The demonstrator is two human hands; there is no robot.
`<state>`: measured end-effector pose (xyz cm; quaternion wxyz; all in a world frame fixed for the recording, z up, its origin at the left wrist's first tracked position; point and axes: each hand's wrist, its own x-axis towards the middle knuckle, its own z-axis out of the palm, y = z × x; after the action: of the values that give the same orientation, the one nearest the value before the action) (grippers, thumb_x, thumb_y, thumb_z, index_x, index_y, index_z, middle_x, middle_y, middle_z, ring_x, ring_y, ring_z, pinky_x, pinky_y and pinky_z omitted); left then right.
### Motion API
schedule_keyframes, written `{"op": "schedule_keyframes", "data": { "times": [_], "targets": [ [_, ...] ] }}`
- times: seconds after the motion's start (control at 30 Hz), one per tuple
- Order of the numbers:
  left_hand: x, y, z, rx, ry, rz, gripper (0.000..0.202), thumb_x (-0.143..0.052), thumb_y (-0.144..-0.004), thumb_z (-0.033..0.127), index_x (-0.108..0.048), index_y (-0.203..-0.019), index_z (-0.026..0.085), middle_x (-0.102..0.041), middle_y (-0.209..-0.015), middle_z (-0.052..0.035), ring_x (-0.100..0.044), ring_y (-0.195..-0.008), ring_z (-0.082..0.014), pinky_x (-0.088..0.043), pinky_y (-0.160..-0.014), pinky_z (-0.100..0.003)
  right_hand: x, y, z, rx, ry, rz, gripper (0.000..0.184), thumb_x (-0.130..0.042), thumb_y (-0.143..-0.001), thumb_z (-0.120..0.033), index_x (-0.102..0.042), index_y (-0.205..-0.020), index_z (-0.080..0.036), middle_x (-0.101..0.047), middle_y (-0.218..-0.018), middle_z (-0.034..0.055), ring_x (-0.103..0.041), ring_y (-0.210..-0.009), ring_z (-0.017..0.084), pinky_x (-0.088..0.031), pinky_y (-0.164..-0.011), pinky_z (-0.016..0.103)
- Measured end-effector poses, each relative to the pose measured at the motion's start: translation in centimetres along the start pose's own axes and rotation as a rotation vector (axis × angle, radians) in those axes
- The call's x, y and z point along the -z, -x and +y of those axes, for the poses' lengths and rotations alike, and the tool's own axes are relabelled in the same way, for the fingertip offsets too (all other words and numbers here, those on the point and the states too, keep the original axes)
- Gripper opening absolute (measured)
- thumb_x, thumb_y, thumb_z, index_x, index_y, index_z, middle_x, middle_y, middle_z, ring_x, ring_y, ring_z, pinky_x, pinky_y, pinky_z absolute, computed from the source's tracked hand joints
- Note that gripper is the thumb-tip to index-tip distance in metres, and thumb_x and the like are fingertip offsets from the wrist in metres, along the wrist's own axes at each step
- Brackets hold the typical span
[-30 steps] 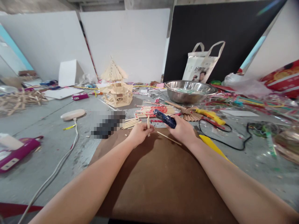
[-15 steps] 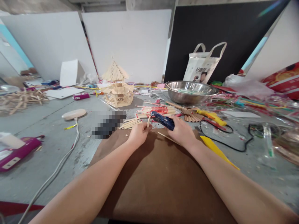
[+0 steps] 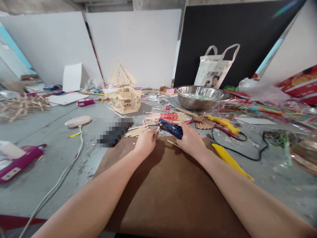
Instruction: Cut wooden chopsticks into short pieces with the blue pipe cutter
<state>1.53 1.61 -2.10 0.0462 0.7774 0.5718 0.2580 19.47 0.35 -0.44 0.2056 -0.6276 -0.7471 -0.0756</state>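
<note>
My left hand (image 3: 146, 142) is closed, pinching a short pale wooden stick (image 3: 158, 129) whose upper end points toward the right. In my right hand (image 3: 190, 137) is a dark blue hand tool (image 3: 170, 128), its kind unclear; its narrow tip meets or nearly meets the stick's end. A thin wooden stick (image 3: 173, 143) lies below the tool on the brown cloth (image 3: 170, 188). Just beyond my left hand is a small pile of bare sticks (image 3: 136, 131). Red-tipped sticks (image 3: 167, 118) lie behind the tool.
A pagoda-like stick model (image 3: 125, 94) stands at the back. Behind on the right are a metal basin (image 3: 203, 102) and a white bag (image 3: 210, 71). A yellow corded tool (image 3: 224, 124) and a yellow strip (image 3: 231, 162) lie right. A white cable (image 3: 59, 183) runs along the left.
The stick in my left hand has tipped from nearly upright to slanting right. My right hand and the blue tool have shifted slightly left, closer to my left hand.
</note>
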Motion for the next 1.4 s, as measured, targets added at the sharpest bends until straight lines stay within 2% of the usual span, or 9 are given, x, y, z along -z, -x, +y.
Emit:
{"op": "schedule_keyframes", "data": {
  "times": [0.23,0.37,0.43,0.5,0.6,0.73,0.9,1.1,1.4],
  "targets": [
    [0.2,0.1,0.2,-0.012,-0.033,0.000,0.032,-0.030,-0.079,0.030,-0.057,-0.073,0.015,-0.057,-0.058,-0.0056,-0.049,-0.053,-0.0135,-0.029,-0.051,-0.023,0.1,0.1,-0.5,0.011,0.015,-0.038,0.038,-0.048,-0.067,-0.035,-0.044,-0.101,-0.018,-0.057,-0.092,0.0084,-0.052,-0.082,0.022,-0.035,-0.068,0.030],
    [0.3,0.0,0.3,0.009,0.093,-0.011,0.027,-0.036,-0.077,0.029,-0.056,-0.067,0.014,-0.057,-0.057,-0.0056,-0.052,-0.056,-0.0151,-0.033,-0.053,-0.024,0.0,0.1,-0.4,0.010,-0.015,-0.025,0.038,-0.049,-0.067,-0.036,-0.045,-0.101,-0.018,-0.057,-0.092,0.0086,-0.052,-0.082,0.023,-0.036,-0.067,0.030],
    [0.2,0.0,0.4,0.059,0.333,-0.074,0.019,-0.043,-0.073,0.027,-0.055,-0.067,0.014,-0.058,-0.058,-0.0042,-0.054,-0.058,-0.0147,-0.037,-0.056,-0.024,0.0,0.0,-0.2,-0.014,-0.054,0.009,0.036,-0.048,-0.068,-0.035,-0.046,-0.100,-0.018,-0.058,-0.090,0.0084,-0.053,-0.080,0.023,-0.037,-0.065,0.030],
    [0.3,-0.1,0.5,0.182,0.716,-0.171,0.012,-0.049,-0.070,0.024,-0.054,-0.072,0.014,-0.061,-0.063,-0.0031,-0.056,-0.060,-0.0136,-0.041,-0.058,-0.025,0.3,-0.2,0.0,-0.042,-0.119,0.071,0.031,-0.046,-0.070,-0.034,-0.048,-0.095,-0.018,-0.059,-0.085,0.0072,-0.054,-0.077,0.022,-0.037,-0.062,0.028],
    [0.5,-0.1,0.9,0.384,1.273,-0.257,0.014,-0.053,-0.069,0.023,-0.050,-0.079,0.014,-0.062,-0.070,-0.0040,-0.059,-0.062,-0.0126,-0.046,-0.060,-0.026,0.9,-0.4,0.2,-0.079,-0.234,0.158,0.021,-0.043,-0.072,-0.035,-0.052,-0.082,-0.018,-0.059,-0.069,0.0040,-0.055,-0.067,0.019,-0.037,-0.058,0.025],
    [0.9,-0.1,1.0,0.477,1.581,-0.231,0.014,-0.057,-0.068,0.021,-0.049,-0.076,0.014,-0.063,-0.074,-0.0051,-0.060,-0.065,-0.0130,-0.048,-0.058,-0.024,1.3,-0.3,-0.1,-0.032,-0.360,0.150,0.019,-0.043,-0.072,-0.034,-0.052,-0.078,-0.018,-0.057,-0.063,0.0016,-0.053,-0.060,0.015,-0.036,-0.054,0.023],
    [0.8,-0.1,1.0,0.477,1.678,-0.193,0.009,-0.054,-0.071,0.021,-0.052,-0.075,0.013,-0.063,-0.075,-0.0038,-0.060,-0.066,-0.0105,-0.049,-0.060,-0.022,1.0,0.4,-1.2,0.105,-0.434,0.062,0.020,-0.048,-0.070,-0.032,-0.052,-0.084,-0.018,-0.060,-0.072,0.0013,-0.053,-0.061,0.014,-0.037,-0.056,0.022],
    [0.1,0.0,1.5,0.417,1.697,-0.150,0.006,-0.056,-0.066,0.011,-0.057,-0.071,0.013,-0.063,-0.070,-0.0013,-0.059,-0.063,-0.0090,-0.049,-0.062,-0.021,1.1,1.1,-2.4,0.217,-0.446,0.003,0.025,-0.048,-0.070,-0.024,-0.048,-0.095,-0.020,-0.061,-0.086,0.0026,-0.055,-0.075,0.015,-0.039,-0.065,0.024],
    [-0.1,0.2,1.8,0.472,1.691,-0.216,0.011,-0.056,-0.062,0.007,-0.059,-0.071,0.012,-0.064,-0.074,-0.0031,-0.059,-0.068,-0.0123,-0.049,-0.065,-0.025,0.9,1.1,-2.2,0.219,-0.376,-0.035,0.030,-0.047,-0.068,-0.019,-0.048,-0.097,-0.020,-0.061,-0.088,0.0037,-0.055,-0.081,0.017,-0.039,-0.069,0.026]
  ]
}}
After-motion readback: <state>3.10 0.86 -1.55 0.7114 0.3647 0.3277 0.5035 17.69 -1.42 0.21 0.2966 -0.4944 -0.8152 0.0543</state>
